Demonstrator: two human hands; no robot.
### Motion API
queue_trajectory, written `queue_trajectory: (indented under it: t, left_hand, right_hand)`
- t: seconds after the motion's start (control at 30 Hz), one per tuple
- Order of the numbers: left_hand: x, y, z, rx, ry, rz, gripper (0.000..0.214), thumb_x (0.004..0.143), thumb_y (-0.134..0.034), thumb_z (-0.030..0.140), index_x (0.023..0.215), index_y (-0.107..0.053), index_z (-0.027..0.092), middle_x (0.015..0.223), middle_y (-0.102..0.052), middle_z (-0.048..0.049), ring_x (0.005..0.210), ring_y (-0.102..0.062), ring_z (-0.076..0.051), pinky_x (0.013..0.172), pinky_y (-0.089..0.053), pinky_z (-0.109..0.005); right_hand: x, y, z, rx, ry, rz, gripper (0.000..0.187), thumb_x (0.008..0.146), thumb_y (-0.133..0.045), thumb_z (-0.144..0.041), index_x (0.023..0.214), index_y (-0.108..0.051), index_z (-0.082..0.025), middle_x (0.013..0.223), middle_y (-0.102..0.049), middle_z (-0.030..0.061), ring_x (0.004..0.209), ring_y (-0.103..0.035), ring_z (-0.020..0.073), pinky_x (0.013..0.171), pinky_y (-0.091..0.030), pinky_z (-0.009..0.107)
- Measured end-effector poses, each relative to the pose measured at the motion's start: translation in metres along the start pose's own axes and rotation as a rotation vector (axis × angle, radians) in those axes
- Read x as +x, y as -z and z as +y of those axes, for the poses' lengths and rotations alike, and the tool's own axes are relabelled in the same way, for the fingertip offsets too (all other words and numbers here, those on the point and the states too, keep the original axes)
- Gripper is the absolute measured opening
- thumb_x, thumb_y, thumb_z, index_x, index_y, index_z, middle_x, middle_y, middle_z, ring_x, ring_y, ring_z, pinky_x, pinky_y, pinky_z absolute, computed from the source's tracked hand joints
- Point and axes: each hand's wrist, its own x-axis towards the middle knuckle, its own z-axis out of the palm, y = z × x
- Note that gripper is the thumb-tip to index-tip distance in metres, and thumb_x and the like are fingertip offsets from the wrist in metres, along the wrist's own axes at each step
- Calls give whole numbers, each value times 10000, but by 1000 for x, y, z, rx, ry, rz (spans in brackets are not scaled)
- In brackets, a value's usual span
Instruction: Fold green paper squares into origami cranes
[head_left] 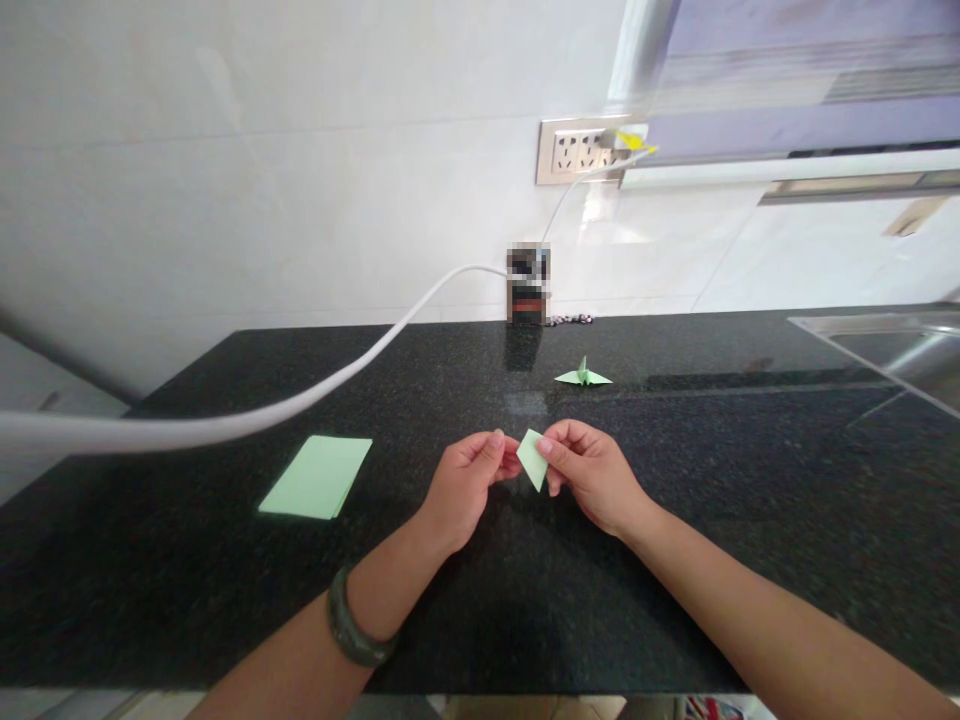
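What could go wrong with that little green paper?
The folded paper is small, and the right hand pinches it, so a hard squeeze might crease it in the wrong place.

The white cord sweeps across the left side of the view; the left hand could perhaps catch it if it lifts.

The paper bird sits just beyond the hands, so a careless reach might squash it.

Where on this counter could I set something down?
Bare room: the black speckled counter between the right hand and silver metal sink; a smaller patch between the pale-green paper stack and left hand. Crowded: the middle, where the right hand pinches folded pale-green paper near the green paper crane.
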Motion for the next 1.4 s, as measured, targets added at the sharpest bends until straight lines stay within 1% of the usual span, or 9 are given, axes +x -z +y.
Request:
queue_trajectory:
  t: [0.17,0.33,0.47,0.67,0.97,1.1,1.2,1.3,1.4]
  left_hand:
    - [-1,0,2,46,12,14,189,673,-651,246,813,-618,124,702,-625,-26,634,-558,-103,643,-449,-241]
    - [-1,0,1,60,9,26,153,699,-620,242,799,-598,128,666,-610,-12,601,-558,-98,608,-454,-236]
    - [-1,-1,0,42,12,19,124,702,-612,221,782,-578,132,658,-604,-4,603,-567,-104,611,-465,-251]
    - [-3,-4,5,-8,22,34,126,680,-623,185,771,-546,145,647,-605,7,595,-567,-103,599,-470,-250]
    - [-3,-2,3,-46,6,14,77,686,-605,149,700,-529,151,597,-566,32,568,-551,-91,608,-467,-255]
    - [-4,-4,6,-139,37,-12,89,698,-592,151,764,-532,156,632,-595,23,586,-577,-105,644,-476,-293]
    - [-4,-3,8,-143,97,-14,134,740,-560,232,843,-551,147,654,-616,-5,592,-588,-119,643,-475,-307]
    - [-3,0,6,-30,139,14,193,711,-600,301,756,-584,115,644,-615,-27,598,-577,-117,617,-465,-272]
    - [-1,2,3,32,104,47,200,662,-654,299,722,-607,114,636,-613,-20,585,-556,-102,607,-457,-251]
  right_hand:
    - [-1,-1,0,-61,15,12,213,721,-615,-345,726,-527,-150,505,-562,-30,402,-476,63,413,-368,179]
    - [-3,-3,-4,-54,0,-48,199,716,-623,-300,818,-568,-138,610,-610,-3,453,-521,64,448,-414,184]
    - [-4,-5,-6,-47,-12,-73,180,715,-622,-281,801,-586,-127,614,-619,5,461,-538,63,451,-444,179]
    - [-5,-4,0,32,23,-72,201,706,-636,-250,873,-578,-155,594,-606,-20,437,-551,71,416,-475,187]
    - [-6,-1,6,88,73,-131,78,746,-596,-233,792,-619,-175,618,-601,-11,488,-577,93,471,-490,224]
    - [-6,0,-1,-12,129,-140,80,762,-567,-238,748,-621,-182,652,-578,-8,514,-570,94,501,-482,235]
    - [-6,1,-5,-144,228,-130,78,770,-549,-216,757,-621,-191,688,-556,-3,531,-561,93,513,-479,240]
    - [-8,2,-7,-287,314,-155,110,785,-521,-198,770,-630,-196,736,-551,17,569,-561,101,542,-486,254]
    - [-10,1,-7,-312,316,-164,126,802,-497,-210,848,-613,-202,748,-559,22,604,-563,109,567,-487,261]
